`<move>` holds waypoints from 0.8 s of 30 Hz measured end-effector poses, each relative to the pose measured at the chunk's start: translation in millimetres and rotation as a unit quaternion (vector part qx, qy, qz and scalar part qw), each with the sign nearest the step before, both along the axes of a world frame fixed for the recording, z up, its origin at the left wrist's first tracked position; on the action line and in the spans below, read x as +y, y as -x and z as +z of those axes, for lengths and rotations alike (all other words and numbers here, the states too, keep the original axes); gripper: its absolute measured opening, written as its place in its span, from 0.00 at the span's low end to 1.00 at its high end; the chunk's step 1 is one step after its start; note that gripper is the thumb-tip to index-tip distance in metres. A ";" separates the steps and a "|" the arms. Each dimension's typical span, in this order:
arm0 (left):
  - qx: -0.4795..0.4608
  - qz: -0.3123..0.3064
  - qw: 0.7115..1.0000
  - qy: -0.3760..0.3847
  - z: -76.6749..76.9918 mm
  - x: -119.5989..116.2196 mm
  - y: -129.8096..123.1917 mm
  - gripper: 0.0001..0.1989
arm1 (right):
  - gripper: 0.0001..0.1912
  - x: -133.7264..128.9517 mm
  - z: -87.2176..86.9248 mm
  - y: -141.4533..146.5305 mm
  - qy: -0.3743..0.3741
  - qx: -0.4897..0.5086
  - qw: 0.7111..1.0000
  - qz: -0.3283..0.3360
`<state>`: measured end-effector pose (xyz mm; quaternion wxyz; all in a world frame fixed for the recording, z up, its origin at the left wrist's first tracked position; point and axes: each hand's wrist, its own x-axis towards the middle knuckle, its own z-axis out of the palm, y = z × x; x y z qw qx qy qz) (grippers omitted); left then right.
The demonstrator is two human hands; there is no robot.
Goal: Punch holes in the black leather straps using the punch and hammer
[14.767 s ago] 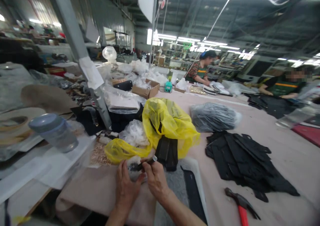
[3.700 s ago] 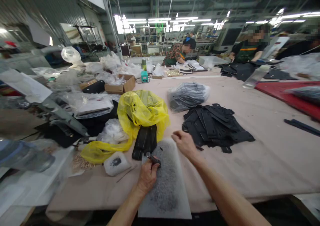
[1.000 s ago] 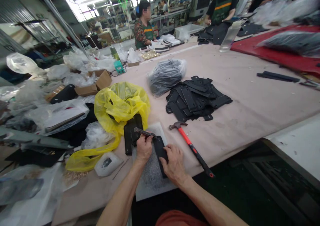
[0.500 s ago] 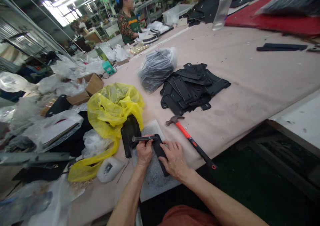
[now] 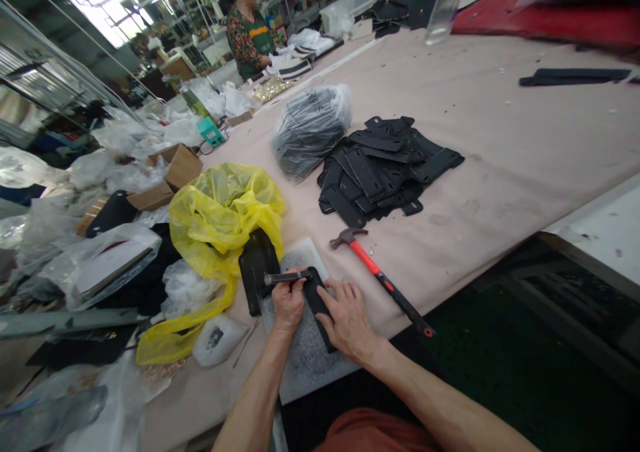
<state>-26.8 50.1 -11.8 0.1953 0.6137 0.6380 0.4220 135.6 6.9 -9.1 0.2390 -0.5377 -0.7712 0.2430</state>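
My left hand [image 5: 289, 303] is closed round a dark metal punch-like tool [image 5: 285, 277], whose tip meets the upper end of a black strip [image 5: 318, 305]. The strip lies on a speckled grey slab [image 5: 306, 365] at the table's near edge. My right hand [image 5: 349, 315] rests against the strip's right side, thumb and fingers pressing it. Right of the slab lies a hammer [image 5: 376, 272] with a red and black handle. More black pieces [image 5: 260, 265] sit left of the slab, partly under a yellow plastic bag [image 5: 225, 205].
Beyond the hammer is a heap of black strips [image 5: 375, 169], beside a clear bag of dark pieces [image 5: 313, 129]. Plastic bags and an open cardboard box [image 5: 175, 175] crowd the left. A bottle [image 5: 444, 12] stands far right. Another person [image 5: 250, 39] works across the table.
The view has shifted slightly, so the far items sit a little higher or further left. Both hands, the tool and the strip hold nearly the same positions.
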 end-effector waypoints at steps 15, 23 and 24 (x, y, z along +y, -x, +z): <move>0.082 -0.041 0.995 -0.041 -12.5 7.9 -1.1 0.08 | 0.28 1.0 1.0 -0.3 0.007 0.009 1.000 0.007; 0.131 -0.039 0.988 -0.073 -17.3 9.9 -3.2 0.07 | 0.23 14.8 8.4 -39.3 -0.024 -0.007 0.999 -0.045; 0.133 -0.037 0.988 -0.074 -18.4 9.8 -3.0 0.08 | 0.23 18.7 9.4 -52.3 -0.029 -0.035 0.996 -0.079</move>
